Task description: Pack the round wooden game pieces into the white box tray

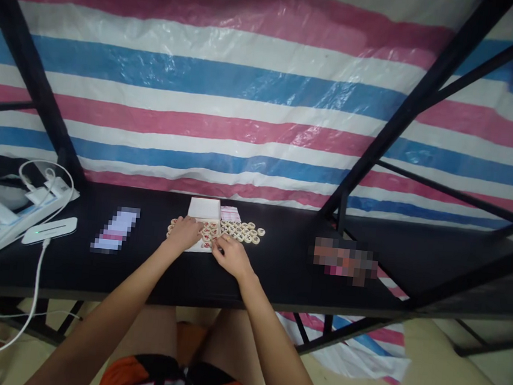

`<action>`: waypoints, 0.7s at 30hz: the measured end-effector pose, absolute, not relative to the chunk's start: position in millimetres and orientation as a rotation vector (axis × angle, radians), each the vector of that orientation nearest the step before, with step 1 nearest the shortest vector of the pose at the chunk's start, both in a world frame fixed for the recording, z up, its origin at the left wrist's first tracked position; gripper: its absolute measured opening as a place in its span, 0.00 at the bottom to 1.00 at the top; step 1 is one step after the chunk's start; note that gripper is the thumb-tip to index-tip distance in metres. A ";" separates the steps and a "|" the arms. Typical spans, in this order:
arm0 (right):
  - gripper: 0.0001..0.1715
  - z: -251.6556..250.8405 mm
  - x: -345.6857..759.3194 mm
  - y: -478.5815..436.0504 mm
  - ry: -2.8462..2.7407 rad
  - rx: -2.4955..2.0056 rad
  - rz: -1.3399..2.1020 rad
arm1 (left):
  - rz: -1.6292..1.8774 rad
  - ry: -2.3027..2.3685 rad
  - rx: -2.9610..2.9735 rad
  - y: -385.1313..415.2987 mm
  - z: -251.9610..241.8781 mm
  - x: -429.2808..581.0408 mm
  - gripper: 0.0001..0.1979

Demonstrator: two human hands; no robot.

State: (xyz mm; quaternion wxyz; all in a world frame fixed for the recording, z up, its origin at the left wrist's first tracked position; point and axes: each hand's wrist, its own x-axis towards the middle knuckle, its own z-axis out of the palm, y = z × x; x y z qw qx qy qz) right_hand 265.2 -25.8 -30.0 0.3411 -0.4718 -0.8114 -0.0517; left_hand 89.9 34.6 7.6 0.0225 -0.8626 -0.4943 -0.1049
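Observation:
A small white box (204, 209) stands on the black table (276, 267), with round pale game discs with red marks (242, 232) spread to its right and several more (210, 231) lying in a white tray in front of it. My left hand (184, 233) rests on the tray's left side, fingers curled over discs there. At the tray's right edge my right hand (231, 255) pinches its fingers together on a disc. A few more discs (171, 225) show by the left hand.
A white power strip with chargers and cables (23, 212) lies at the table's left end, beside a flat white device (51, 230). Blurred items (115, 229) (345, 258) sit left and right of centre. Black frame bars (409, 110) rise before a striped tarp (249, 83).

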 end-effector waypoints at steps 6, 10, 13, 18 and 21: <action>0.10 -30.5 264.7 -25.3 -2.133 -1.240 -0.124 | -0.380 -1.580 -2.681 30.6 10.3 92.3 0.08; 0.10 -31.1 264.9 -25.3 -2.126 -1.231 -0.124 | -0.774 -1.671 -2.672 37.5 22.2 61.0 0.09; 0.11 -32.2 265.4 -25.6 -2.118 -1.237 -0.120 | -1.008 -1.794 -2.586 52.9 22.3 22.0 0.09; 0.12 -33.1 265.0 -25.8 -2.103 -1.237 -0.088 | -0.999 -1.961 -2.583 70.2 -6.6 -23.0 0.07; 0.12 -32.9 264.3 -25.4 -2.078 -1.254 -0.082 | -1.014 -2.011 -2.586 70.5 -23.0 -28.9 0.08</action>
